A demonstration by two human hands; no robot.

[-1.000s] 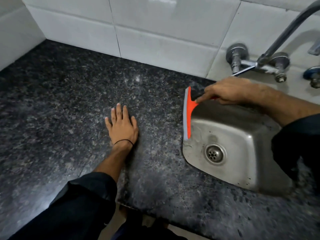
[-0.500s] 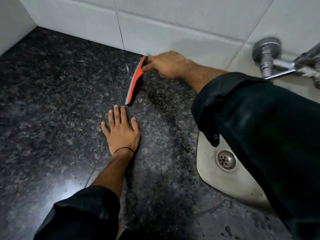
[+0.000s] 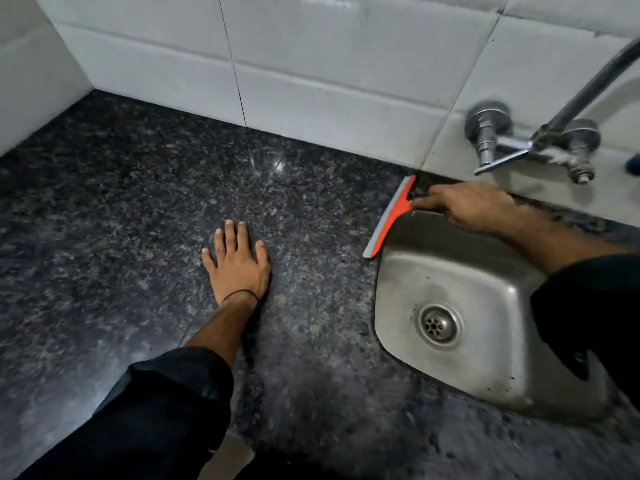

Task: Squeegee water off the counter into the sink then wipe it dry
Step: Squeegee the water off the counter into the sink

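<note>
Head view: an orange squeegee (image 3: 390, 218) stands with its blade on the worktop (image 3: 138, 220) at the steel sink's (image 3: 485, 358) left rim, its handle gripped by the right hand (image 3: 472, 208); the left hand (image 3: 239, 265) lies flat, fingers spread, on the dark stone.

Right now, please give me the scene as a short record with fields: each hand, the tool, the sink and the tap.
left hand: flat on the counter, fingers straight, holds nothing
right hand: grips the squeegee
squeegee: orange with a grey blade, at the sink's left rim, near the back corner
sink: steel, drain visible
tap: on the tiled wall, above the sink
</note>
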